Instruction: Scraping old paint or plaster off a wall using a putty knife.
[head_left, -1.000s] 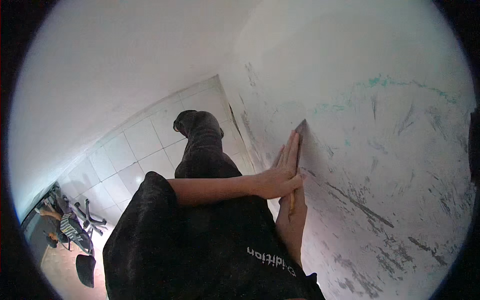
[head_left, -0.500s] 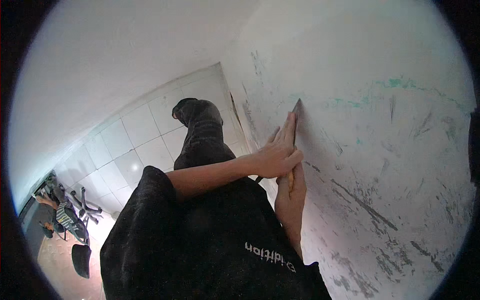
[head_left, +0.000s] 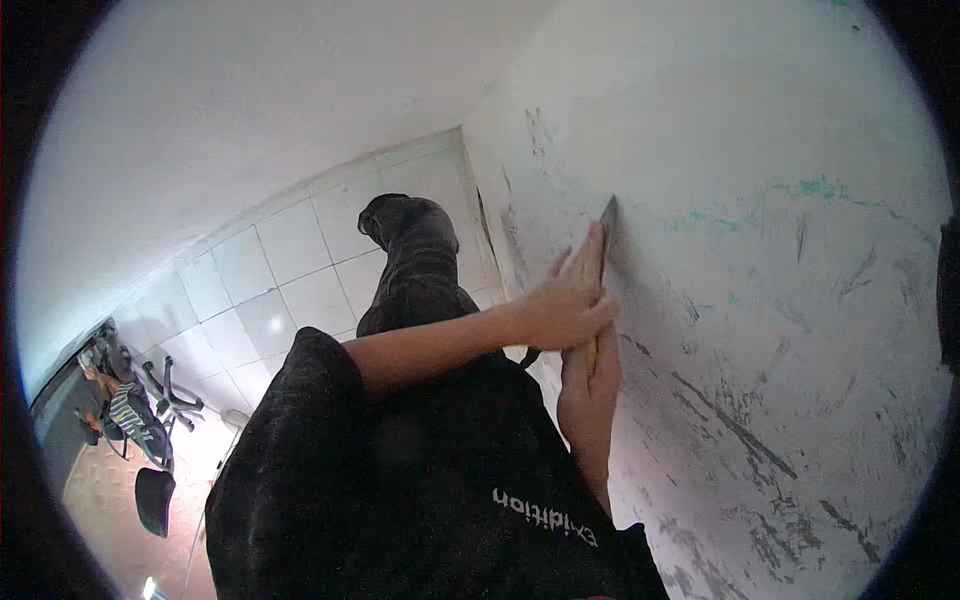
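A scraper stands nearly edge-on against the whitish wall, its metal tip pointing away from me. My right hand is closed round its yellowish handle from below. Across my body reaches my left hand, laid along the scraper with fingers stretched toward the tip. The left thumb bends over the top of the right hand, hiding part of the grip. Around the blade the wall carries turquoise marks and, lower down, dark grey scuffs.
White floor tiles run into the corner between two walls. My dark-trousered leg stands near that corner. At the far left are a star-shaped chair base, a striped cloth and a dark chair part.
The view has shifted slightly, so the scene sits a little to the right and lower. Against the wall, both hands and the scraper have slid a short way farther from me.
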